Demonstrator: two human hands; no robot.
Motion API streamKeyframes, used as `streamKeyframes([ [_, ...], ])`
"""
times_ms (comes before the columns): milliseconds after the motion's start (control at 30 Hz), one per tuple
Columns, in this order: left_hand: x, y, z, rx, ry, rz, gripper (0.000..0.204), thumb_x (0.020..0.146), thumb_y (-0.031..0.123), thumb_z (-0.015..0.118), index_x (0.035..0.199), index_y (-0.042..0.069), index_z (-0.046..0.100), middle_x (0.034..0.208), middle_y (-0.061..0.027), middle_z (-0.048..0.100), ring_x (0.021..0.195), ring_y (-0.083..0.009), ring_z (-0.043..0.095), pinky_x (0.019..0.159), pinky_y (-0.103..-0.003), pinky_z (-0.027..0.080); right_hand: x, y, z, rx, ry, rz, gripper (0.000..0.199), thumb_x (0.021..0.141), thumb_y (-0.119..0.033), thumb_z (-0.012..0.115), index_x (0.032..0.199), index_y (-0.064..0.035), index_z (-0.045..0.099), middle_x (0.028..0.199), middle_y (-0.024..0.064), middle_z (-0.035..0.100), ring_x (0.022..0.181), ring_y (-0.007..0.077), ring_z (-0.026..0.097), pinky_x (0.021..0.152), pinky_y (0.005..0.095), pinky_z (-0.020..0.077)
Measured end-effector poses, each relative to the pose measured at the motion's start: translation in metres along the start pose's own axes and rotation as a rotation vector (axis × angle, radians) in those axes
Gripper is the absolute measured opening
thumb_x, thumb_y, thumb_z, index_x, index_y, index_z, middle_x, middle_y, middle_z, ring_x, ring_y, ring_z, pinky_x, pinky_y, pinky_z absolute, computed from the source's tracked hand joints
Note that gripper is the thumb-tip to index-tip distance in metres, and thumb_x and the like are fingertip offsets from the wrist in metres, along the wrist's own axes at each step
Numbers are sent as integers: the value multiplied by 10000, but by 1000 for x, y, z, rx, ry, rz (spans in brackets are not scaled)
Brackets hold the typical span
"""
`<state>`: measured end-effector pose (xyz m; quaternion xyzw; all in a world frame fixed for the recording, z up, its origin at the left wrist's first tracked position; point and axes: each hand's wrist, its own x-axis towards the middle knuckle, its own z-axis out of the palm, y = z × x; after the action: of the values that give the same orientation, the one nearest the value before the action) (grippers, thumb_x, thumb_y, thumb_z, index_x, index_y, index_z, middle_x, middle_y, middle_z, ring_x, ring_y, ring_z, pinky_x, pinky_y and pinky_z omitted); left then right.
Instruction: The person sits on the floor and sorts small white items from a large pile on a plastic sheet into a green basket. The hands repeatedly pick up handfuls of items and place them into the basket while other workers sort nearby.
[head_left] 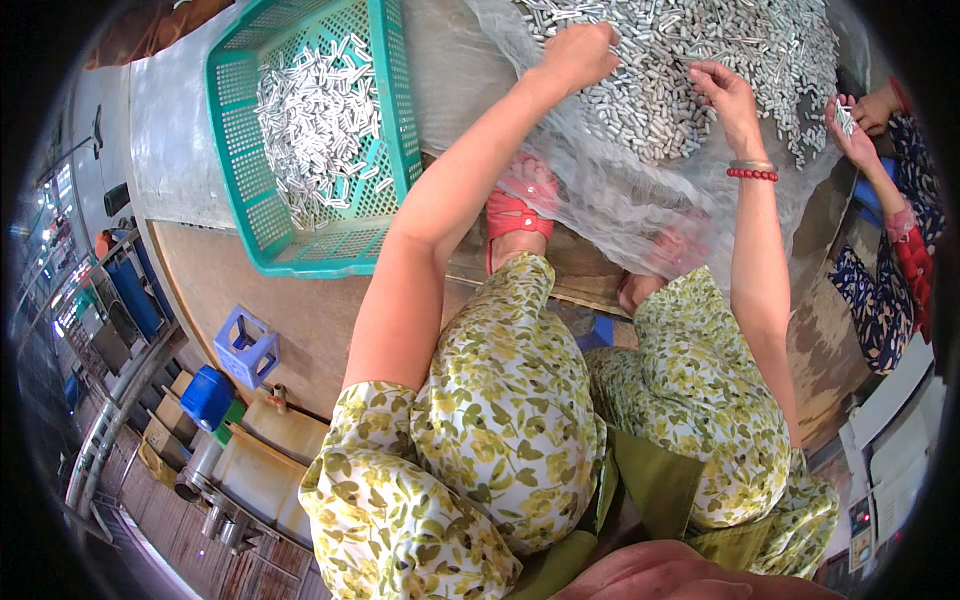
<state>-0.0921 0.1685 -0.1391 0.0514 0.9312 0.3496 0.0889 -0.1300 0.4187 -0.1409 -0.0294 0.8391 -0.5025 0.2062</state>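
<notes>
A big heap of small silvery metal cylinders (700,60) lies on a clear plastic sheet (620,195) ahead of me. My left hand (578,52) rests fisted on the heap's left side, closed around some of the cylinders. My right hand (722,88), with a red bead bracelet at the wrist, pinches cylinders near the heap's middle. To the left stands a teal plastic basket (385,130) holding several more of the same cylinders (315,125). My knees in green floral trousers fill the lower middle.
Another person's hand (850,125) holds a few cylinders at the right edge, with a patterned sleeve behind it. A blue plastic stool (246,345) and a blue container (207,395) stand at lower left. My feet in red sandals (515,215) lie under the sheet.
</notes>
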Motion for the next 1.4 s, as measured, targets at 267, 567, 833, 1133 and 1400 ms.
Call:
streamKeyframes([
  [267, -6, -8, 20, 326, -11, 209, 190, 732, 136, 628, 911, 72, 628, 1006, -139, 557, 1013, -299, 528, 798, -449, 487, 9, 15, -5, -216, 94, -34, 296, 801, -139, 608, 1095, -111, 617, 937, 81, 642, 879, 211, 612, 800, 311, 462],
  [567, -2, 2, 31, 594, -28, 252, 186, 708, 80, 619, 893, 74, 640, 1025, -124, 542, 1021, -295, 520, 769, -445, 492, 18, 19, 20, -770, 167, -454, 239, 768, -31, 581, 1002, -80, 581, 981, 151, 501, 916, 346, 534, 803, 406, 446],
  [833, 1, -19, -5, 153, 30, -12, 229, 757, 254, 652, 889, 66, 651, 847, -141, 640, 831, -306, 631, 698, -436, 508, -9, 2, 35, -683, -48, -321, 146, 772, -2, 505, 842, -73, 611, 826, 137, 523, 814, 352, 572, 717, 418, 461],
  [1133, 29, -35, -30, 115, 143, 134, 189, 762, 205, 603, 742, 24, 656, 753, -224, 611, 693, -367, 609, 635, -465, 476, -7, -21, 24, 431, -114, 103, 185, 794, -56, 639, 973, -15, 660, 747, -4, 617, 581, 35, 485, 494, 176, 383],
  [1400, 39, -35, 40, 529, 64, 196, 137, 730, 86, 541, 744, 16, 659, 807, -181, 628, 768, -315, 632, 636, -425, 528, -11, 6, 3, 1287, -147, 172, 217, 857, -12, 567, 1068, 30, 548, 808, 37, 518, 672, 100, 444, 525, 185, 358],
])
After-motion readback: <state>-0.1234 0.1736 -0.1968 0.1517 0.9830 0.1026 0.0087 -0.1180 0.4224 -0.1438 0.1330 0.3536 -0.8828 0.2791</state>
